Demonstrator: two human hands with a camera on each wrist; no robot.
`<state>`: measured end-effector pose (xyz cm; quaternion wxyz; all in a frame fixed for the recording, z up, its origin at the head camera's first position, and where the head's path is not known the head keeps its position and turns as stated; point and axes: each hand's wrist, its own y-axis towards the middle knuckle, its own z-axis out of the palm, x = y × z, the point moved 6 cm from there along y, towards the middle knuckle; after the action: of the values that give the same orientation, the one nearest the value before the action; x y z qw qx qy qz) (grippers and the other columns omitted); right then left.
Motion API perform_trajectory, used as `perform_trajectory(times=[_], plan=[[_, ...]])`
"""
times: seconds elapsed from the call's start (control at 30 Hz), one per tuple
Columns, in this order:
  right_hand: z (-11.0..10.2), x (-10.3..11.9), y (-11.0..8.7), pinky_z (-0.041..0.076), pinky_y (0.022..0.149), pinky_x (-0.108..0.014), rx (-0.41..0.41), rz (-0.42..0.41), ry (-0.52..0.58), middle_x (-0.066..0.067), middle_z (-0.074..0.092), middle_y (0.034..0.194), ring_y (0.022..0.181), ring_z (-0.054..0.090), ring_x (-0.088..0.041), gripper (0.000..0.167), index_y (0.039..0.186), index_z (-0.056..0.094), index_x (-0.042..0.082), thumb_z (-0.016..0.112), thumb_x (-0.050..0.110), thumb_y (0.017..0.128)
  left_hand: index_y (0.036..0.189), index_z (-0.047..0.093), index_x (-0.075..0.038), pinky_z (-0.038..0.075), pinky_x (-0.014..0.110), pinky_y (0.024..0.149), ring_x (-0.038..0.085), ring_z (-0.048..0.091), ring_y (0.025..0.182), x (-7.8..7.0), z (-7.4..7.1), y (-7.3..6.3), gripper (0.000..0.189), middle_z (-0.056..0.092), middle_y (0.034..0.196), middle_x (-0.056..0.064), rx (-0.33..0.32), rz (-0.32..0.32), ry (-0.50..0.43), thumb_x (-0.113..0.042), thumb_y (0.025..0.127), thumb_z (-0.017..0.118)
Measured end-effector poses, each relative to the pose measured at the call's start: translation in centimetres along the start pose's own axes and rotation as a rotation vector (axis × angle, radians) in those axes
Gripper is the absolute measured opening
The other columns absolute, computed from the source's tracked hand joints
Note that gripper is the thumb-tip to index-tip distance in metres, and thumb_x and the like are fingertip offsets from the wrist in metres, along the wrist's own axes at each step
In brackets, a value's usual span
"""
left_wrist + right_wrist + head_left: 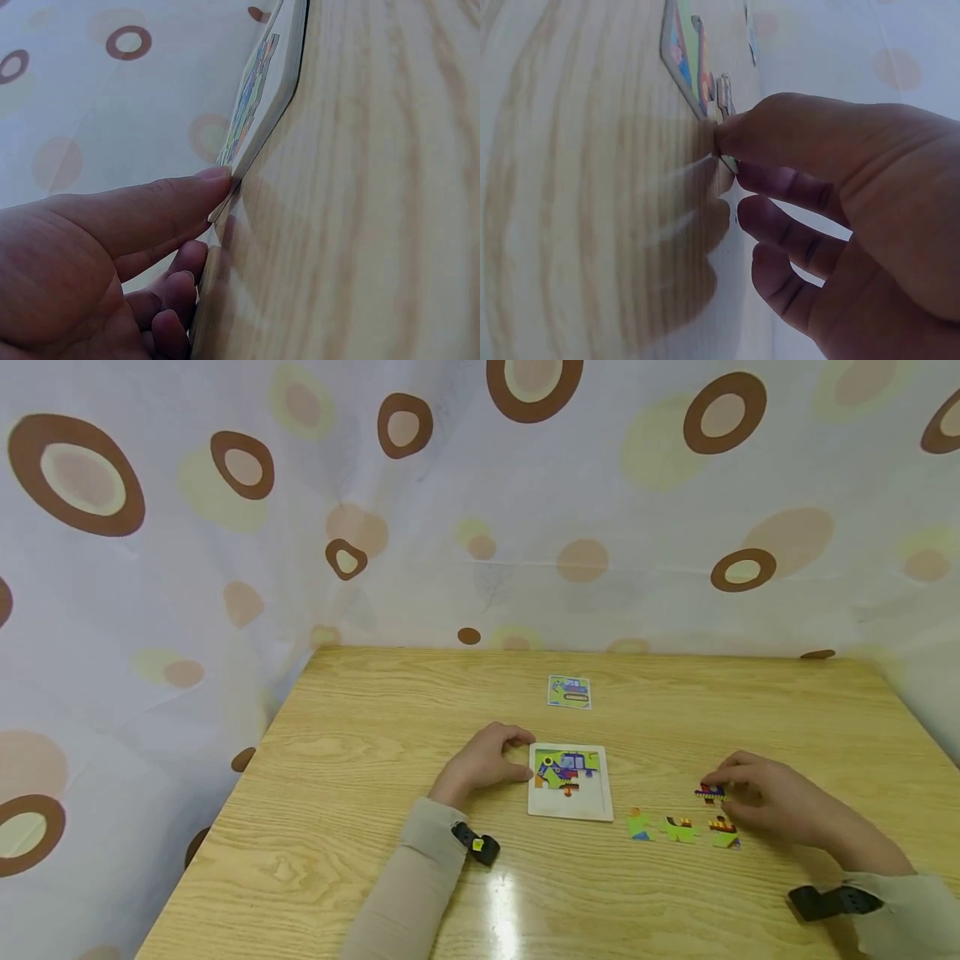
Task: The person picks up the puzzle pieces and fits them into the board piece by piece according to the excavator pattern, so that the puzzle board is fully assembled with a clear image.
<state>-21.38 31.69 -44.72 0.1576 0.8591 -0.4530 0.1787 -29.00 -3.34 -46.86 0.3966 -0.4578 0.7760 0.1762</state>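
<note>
Clearly, the square white puzzle board [588,806] is partly filled; the relaxed left hand [483,760] touches it, the right hand [776,797] pinches a purple-red jigsaw piece [709,792], and three greenish pieces [681,832] remain.

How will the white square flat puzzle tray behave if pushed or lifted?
The white square flat puzzle tray is probably stiff: its edge shows thickness and no sag. Lying flat and low, it should slide rather than tip. Tilted, it may shed the multicoloured flat jigsaw pieces inside, as no fastening shows.
</note>
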Motion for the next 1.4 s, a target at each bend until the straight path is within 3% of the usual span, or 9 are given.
perform_trajectory(times=[0.27,0.77,1.23,1.4], plan=[[0.2,-0.2,0.2,0.047,0.062,-0.026,0.0,0.059,0.011,0.008,0.057,0.102,0.077,0.048,0.001,0.031,0.115,0.071,0.011,0.077,0.009,0.085,0.128,0.064,-0.007,0.043,0.034,0.094,0.019,0.051,0.107,0.1,0.1,0.1,0.048,0.059,0.12,0.004,-0.002,-0.006,-0.003,-0.013,0.083,0.081],[-0.1,2.9,1.8,0.047,0.061,-0.026,-0.167,-0.062,-0.03,0.004,0.057,0.108,0.086,0.052,-0.008,0.04,0.118,0.068,0.008,0.079,0.002,0.08,0.128,0.064,-0.007,0.043,0.033,0.095,0.018,0.051,0.108,0.2,0.1,0.1,0.048,0.06,0.121,0.004,-0.006,-0.004,0.016,-0.013,0.083,0.081],[1.6,5.7,5.5,0.047,0.065,-0.028,-0.148,-0.051,0.041,0.007,0.057,0.102,0.086,0.052,-0.014,0.032,0.107,0.071,0.017,0.081,0.007,0.079,0.127,0.065,-0.009,0.043,0.033,0.094,0.018,0.051,0.106,0.2,0.1,0.1,0.047,0.06,0.119,0.003,-0.005,-0.01,0.022,-0.014,0.083,0.081],[2.5,6.3,6.5,0.05,0.071,-0.034,-0.08,-0.004,0.079,0.006,0.059,0.106,0.09,0.054,-0.017,0.029,0.111,0.071,0.018,0.078,0.012,0.084,0.128,0.065,-0.008,0.043,0.035,0.095,0.019,0.052,0.107,0.1,0.0,0.0,0.047,0.06,0.12,0.004,-0.007,-0.005,0.008,-0.013,0.083,0.081]])
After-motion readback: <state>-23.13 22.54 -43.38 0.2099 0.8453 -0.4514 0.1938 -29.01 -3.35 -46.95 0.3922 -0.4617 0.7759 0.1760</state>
